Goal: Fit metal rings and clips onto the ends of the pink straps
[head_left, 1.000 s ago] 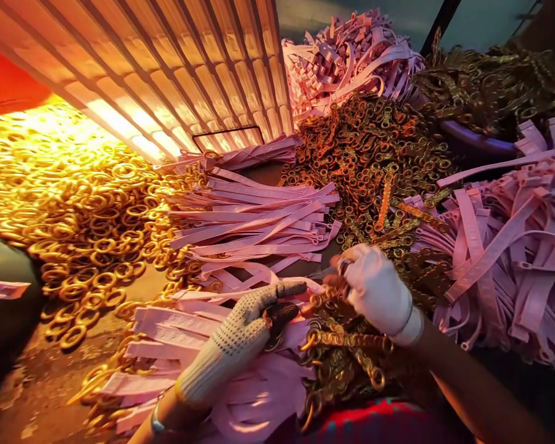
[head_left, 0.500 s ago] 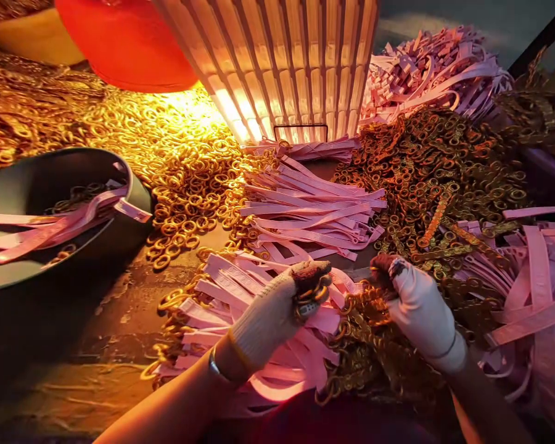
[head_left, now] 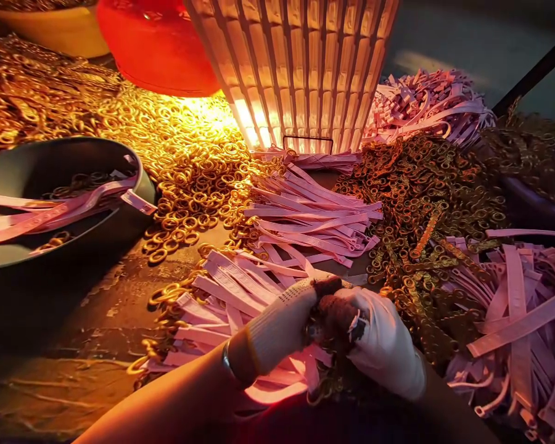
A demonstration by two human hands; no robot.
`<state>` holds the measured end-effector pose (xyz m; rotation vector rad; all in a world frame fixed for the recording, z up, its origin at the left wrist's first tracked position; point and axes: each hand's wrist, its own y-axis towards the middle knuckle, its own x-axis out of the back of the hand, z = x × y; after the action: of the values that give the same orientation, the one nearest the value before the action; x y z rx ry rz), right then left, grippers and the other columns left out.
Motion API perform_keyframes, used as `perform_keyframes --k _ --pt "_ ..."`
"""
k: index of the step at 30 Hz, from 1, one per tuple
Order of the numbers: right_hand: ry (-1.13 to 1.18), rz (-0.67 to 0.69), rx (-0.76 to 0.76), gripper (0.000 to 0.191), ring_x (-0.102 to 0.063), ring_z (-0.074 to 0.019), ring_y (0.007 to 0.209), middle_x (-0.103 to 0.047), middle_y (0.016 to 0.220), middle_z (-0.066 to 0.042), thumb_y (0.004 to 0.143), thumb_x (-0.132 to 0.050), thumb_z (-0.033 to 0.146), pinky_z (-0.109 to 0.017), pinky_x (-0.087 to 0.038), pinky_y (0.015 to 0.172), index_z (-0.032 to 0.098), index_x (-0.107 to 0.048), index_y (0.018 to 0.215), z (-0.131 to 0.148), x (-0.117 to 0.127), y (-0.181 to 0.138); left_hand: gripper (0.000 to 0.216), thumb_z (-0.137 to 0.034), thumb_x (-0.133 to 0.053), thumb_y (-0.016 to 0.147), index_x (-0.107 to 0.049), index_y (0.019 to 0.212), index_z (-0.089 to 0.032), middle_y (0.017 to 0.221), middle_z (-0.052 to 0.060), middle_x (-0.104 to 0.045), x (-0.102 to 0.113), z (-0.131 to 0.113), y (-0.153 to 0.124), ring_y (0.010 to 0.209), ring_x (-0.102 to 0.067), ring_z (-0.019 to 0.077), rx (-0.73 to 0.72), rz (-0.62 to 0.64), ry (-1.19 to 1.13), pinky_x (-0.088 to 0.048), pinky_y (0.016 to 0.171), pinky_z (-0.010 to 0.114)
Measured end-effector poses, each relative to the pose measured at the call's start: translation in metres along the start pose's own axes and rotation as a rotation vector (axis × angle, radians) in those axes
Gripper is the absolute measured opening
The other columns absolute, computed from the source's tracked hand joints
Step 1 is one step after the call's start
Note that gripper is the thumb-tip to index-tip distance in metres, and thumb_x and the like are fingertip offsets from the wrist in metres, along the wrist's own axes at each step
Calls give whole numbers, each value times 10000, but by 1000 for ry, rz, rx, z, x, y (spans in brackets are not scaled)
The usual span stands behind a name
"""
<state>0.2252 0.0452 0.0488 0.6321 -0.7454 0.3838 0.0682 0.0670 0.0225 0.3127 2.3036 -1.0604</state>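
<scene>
My left hand [head_left: 287,324], in a white knit glove with dark fingertips, is closed. Gold rings showed in its curled fingers half a second ago; shadow now hides most of what it holds. My right hand [head_left: 383,342], gloved in white with dark, worn fingertips, is closed against the left fingers. Whatever lies between its fingertips is hidden. Beneath and left of the hands lie pink straps [head_left: 240,290] with gold rings [head_left: 166,299] at their left ends. A second row of pink straps [head_left: 312,213] lies just beyond.
A dark bucket [head_left: 145,179] with straps over its rim stands left. Behind it spreads a heap of gold rings [head_left: 185,166]. Gold ring-ended links [head_left: 425,191] and loose pink straps [head_left: 520,308] are piled right. A ribbed translucent panel [head_left: 300,80] and a red container [head_left: 157,49] stand behind.
My hands were apart and have come together at the fingertips, the right hand moving left and slightly down. The view has shifted a little.
</scene>
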Motion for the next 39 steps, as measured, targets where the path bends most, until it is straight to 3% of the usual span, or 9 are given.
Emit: perform_keyframes --k 3,7,10,14,21,26,32,37,39 --pt "187 -37 -211 426 -684 -175 876 -725 1036 -48 839 -599 106 -273 -562 772 221 -599 1249 -7 5 -3 324 -466 -726 769 -684 807 -147 726 58 -678 6 0 -1 581 -602 139 62 82 -63 -483 532 229" --pt "330 28 -528 528 -684 -163 821 -736 978 -11 767 -564 40 -263 -572 756 229 -616 1257 -18 5 -7 337 -468 -753 787 -680 876 -151 656 17 -620 6 -9 -14 482 -475 88 -113 89 310 -335 446 197" --pt "399 43 -519 482 -693 -165 872 -739 1044 -22 811 -548 48 -268 -579 791 226 -620 1253 -21 3 -11 313 -437 -762 786 -659 872 -155 615 -21 -554 2 -12 -19 465 -420 71 -150 32 452 -278 435 186" --pt "333 0 -394 481 -676 -199 1088 -701 1211 -77 911 -496 81 -317 -574 904 228 -540 1366 -27 10 -19 334 -434 -776 753 -676 879 -142 713 14 -613 4 -4 -12 524 -480 87 -119 64 249 -362 486 203" --pt "195 148 -65 628 -595 -221 1190 -606 1290 -103 814 -521 45 -380 -511 1026 236 -485 1411 -31 22 -17 277 -386 -796 700 -684 779 -145 699 17 -622 5 1 -3 620 -528 132 -77 120 201 -446 596 252" --pt "200 92 -132 493 -604 -223 1130 -615 1227 -93 869 -548 99 -376 -520 987 233 -536 1344 -27 16 -14 285 -407 -716 794 -608 693 -163 623 -13 -529 2 -4 -5 577 -453 114 -180 193 374 -406 565 248" --pt "84 48 -302 323 -627 -252 1147 -657 1221 -130 998 -467 219 -405 -522 1003 197 -567 1304 -25 15 -22 294 -481 -593 918 -576 881 -190 667 -29 -532 -2 3 -10 521 -417 95 -243 -1 565 -315 470 215" --pt "-126 113 -379 338 -662 -242 964 -703 1022 -98 841 -503 119 -354 -541 884 192 -637 1142 -18 3 -21 127 -312 -585 907 -590 871 -190 808 9 -621 1 6 -10 715 -534 138 -460 -63 783 -429 624 225" --pt "-274 145 -449 323 -659 -240 889 -701 944 -94 757 -528 102 -333 -525 814 180 -658 1043 -14 -2 -18 102 -279 -606 872 -607 833 -184 792 14 -625 2 4 -9 718 -535 142 -444 -26 771 -426 626 224"
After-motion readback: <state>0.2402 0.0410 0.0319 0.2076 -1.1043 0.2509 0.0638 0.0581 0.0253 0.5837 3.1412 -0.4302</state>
